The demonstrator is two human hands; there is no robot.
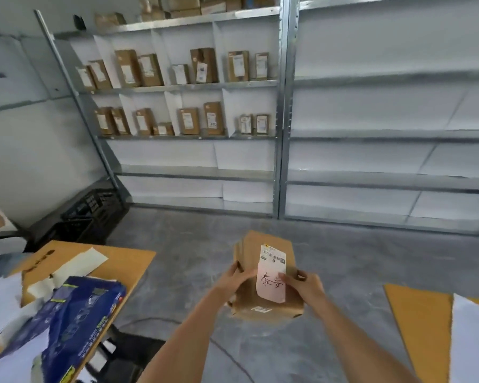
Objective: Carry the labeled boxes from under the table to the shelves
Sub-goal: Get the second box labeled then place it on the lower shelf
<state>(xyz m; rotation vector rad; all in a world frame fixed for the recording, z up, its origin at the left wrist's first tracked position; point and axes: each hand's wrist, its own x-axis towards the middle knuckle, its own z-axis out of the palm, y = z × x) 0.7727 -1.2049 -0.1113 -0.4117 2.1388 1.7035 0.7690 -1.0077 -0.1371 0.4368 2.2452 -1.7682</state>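
I hold a brown cardboard box [249,250] in front of me over the grey floor, low in the middle of the view. A white label with handwritten characters and a barcode [271,272] is on its top face. My left hand [237,280] grips the box's left side, thumb on top. My right hand [306,286] grips its right side, fingers touching the label's edge. Ahead stands a metal shelving unit [183,85] with several labelled boxes upright on two levels, such as one brown box [238,66].
A second metal shelf unit [385,134] to the right holds only white liners. A wooden table [127,261] at lower left carries a blue bag [78,322] and papers. Black crates [94,214] sit by the left wall. Another table corner [418,322] shows at lower right.
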